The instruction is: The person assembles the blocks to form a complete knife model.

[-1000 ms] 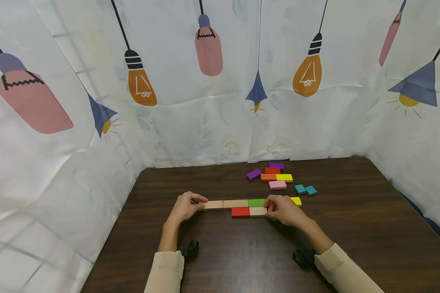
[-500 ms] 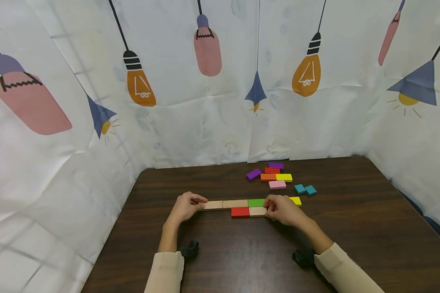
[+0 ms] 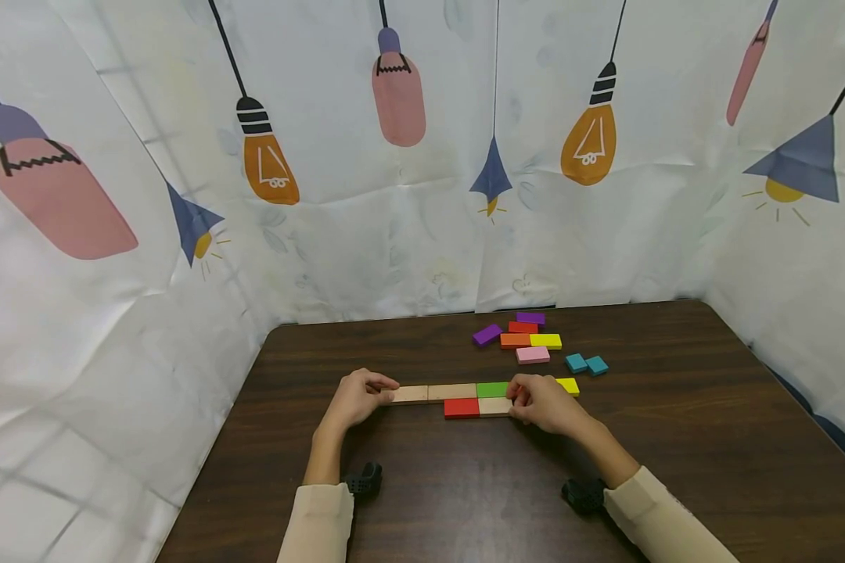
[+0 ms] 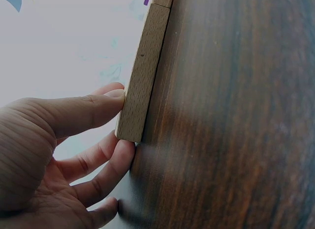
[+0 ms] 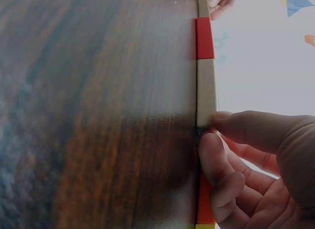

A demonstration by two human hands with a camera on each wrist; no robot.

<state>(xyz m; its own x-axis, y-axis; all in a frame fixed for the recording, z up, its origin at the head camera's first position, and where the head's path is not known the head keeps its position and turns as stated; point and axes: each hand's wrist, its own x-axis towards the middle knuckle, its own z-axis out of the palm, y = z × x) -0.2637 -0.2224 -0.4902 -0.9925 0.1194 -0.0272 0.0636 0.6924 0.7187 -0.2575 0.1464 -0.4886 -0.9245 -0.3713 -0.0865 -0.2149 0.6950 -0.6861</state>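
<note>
A flat row of blocks lies on the dark table. Its left end is a plain wooden block (image 3: pixel 411 395), then another wooden block (image 3: pixel 452 392) and a green block (image 3: pixel 491 389). My left hand (image 3: pixel 355 397) holds the left end block, thumb on its edge and a finger at its end face. In front of the row sit a red block (image 3: pixel 462 408) and a plain wooden block (image 5: pixel 206 93), end to end. My right hand (image 3: pixel 545 403) pinches that wooden block's right end. An orange-red block (image 5: pixel 205 202) is partly hidden behind the right hand, with a yellow block (image 3: pixel 569 386) beyond.
Farther back lie loose blocks: purple (image 3: pixel 487 335), red (image 3: pixel 523 328), orange (image 3: pixel 515 341), yellow (image 3: pixel 546 342) and pink (image 3: pixel 532 356). Two teal pieces (image 3: pixel 587 364) are at their right. A printed white cloth (image 3: pixel 408 234) hangs behind the table.
</note>
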